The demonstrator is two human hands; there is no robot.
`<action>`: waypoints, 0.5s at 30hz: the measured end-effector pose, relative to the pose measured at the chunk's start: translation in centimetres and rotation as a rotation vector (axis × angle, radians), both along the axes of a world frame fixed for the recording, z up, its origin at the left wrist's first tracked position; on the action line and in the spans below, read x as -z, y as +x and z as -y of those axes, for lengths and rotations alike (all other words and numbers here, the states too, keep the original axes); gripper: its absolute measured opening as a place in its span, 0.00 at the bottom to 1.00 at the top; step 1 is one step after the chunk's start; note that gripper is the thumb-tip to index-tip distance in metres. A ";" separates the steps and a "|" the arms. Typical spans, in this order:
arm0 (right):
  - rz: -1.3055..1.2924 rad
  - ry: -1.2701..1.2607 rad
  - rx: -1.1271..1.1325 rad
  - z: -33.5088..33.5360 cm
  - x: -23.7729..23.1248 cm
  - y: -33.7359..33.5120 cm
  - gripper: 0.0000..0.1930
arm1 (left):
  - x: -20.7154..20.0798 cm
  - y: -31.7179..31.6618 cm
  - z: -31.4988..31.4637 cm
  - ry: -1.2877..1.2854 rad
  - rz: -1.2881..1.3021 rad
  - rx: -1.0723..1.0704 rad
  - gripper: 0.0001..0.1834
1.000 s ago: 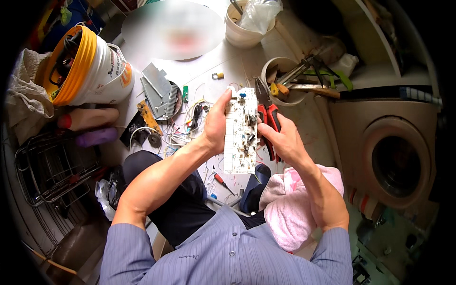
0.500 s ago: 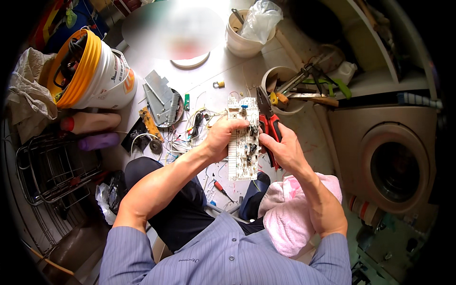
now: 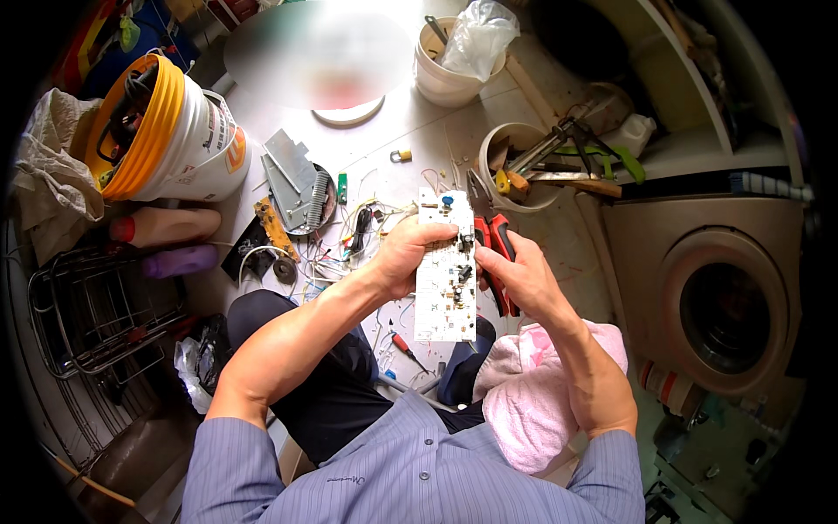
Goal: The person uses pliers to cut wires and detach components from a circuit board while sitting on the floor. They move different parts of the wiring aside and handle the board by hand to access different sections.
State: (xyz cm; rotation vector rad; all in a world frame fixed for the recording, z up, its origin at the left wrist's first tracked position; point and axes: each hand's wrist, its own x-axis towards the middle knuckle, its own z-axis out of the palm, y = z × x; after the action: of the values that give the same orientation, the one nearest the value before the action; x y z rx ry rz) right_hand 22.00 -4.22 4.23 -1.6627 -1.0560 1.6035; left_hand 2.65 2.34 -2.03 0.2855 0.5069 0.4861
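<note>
My left hand [image 3: 410, 249] grips a long white circuit board [image 3: 445, 306] by its left edge, thumb across its face. Small black, blue and other components dot the board, which hangs over the floor between my knees. Wrapped around the red and black handles of a pair of pliers [image 3: 496, 240] is my right hand [image 3: 528, 271]. The plier jaws point up and away, beside the board's far right corner; whether they touch it I cannot tell. The thumb tip of my right hand is close to the board's right edge.
Loose wires [image 3: 358, 227] and metal parts [image 3: 297, 179] litter the floor beyond my left forearm. A red-handled screwdriver [image 3: 403, 345] lies between my feet. A yellow-rimmed bucket [image 3: 188, 131] stands left, a tool bucket [image 3: 489, 144] right. A pink towel [image 3: 532, 402] covers my right thigh, near a washing machine [image 3: 698, 288].
The board has tilted and shifted slightly nearer to me, its face now catching more light. The pliers have dropped a little with it. Both hands keep their hold.
</note>
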 end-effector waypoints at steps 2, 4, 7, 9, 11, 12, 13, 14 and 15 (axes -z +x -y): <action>0.021 -0.004 -0.009 0.0 0.1 0.0 0.13 | -0.1 0.0 0.0 -0.004 0.004 -0.001 0.14; 0.037 -0.014 -0.022 0.1 0.2 0.2 0.13 | -0.2 0.0 0.1 -0.008 0.005 -0.002 0.14; 0.040 -0.020 -0.042 0.0 0.5 0.4 0.12 | -0.2 0.0 0.1 -0.001 -0.005 -0.005 0.14; 0.028 -0.008 -0.039 0.1 0.7 0.6 0.12 | -0.2 -0.1 0.2 0.021 -0.011 -0.001 0.14; 0.055 -0.013 -0.044 0.1 0.3 0.4 0.12 | 0.1 0.1 0.3 0.046 -0.028 -0.014 0.14; 0.069 -0.016 -0.046 0.0 0.2 0.4 0.12 | 0.3 0.1 0.3 0.058 -0.037 -0.020 0.14; 0.075 -0.005 -0.050 0.1 0.3 0.4 0.12 | 0.4 0.0 0.4 0.058 -0.034 -0.017 0.14; 0.082 0.005 -0.051 0.2 0.5 0.5 0.12 | 0.1 0.1 0.5 0.058 -0.029 -0.011 0.14; 0.089 0.015 -0.053 0.2 0.6 0.6 0.12 | 0.0 0.1 0.5 0.058 -0.024 -0.006 0.14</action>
State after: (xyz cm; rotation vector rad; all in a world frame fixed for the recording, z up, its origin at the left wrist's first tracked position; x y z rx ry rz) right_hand 22.61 -4.47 3.61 -1.7227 -1.1628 1.5632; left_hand 2.76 1.84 -2.02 0.3457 0.5182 0.5038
